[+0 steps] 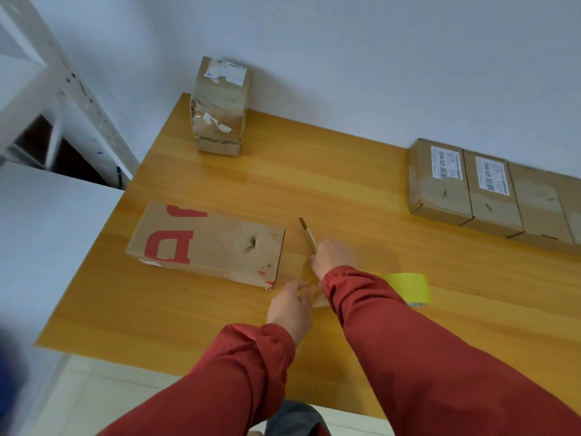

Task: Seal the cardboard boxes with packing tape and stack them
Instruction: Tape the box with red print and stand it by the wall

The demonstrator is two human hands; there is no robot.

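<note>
Gripping a box cutter [307,234] in the right hand [333,256]; pinching a clear tape strip [316,298] with the left hand [290,306], just off the near corner of the red-printed box [207,243] lying flat on the counter [345,190]. Risk: nicking skin, or slack tape folding onto itself after a crooked cut. Yellow tape roll [408,287] half hidden behind the right sleeve [393,325]; left grip blurred.

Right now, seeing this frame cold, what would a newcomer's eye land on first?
The two red sleeves reaching in from the bottom: the right hand grips a knife at the middle of the table, while the left hand seems to pinch a clear strip of tape just below it. Next, the flat box with red letters lying left of the hands, and the yellow tape roll peeking out behind the right sleeve.
</note>
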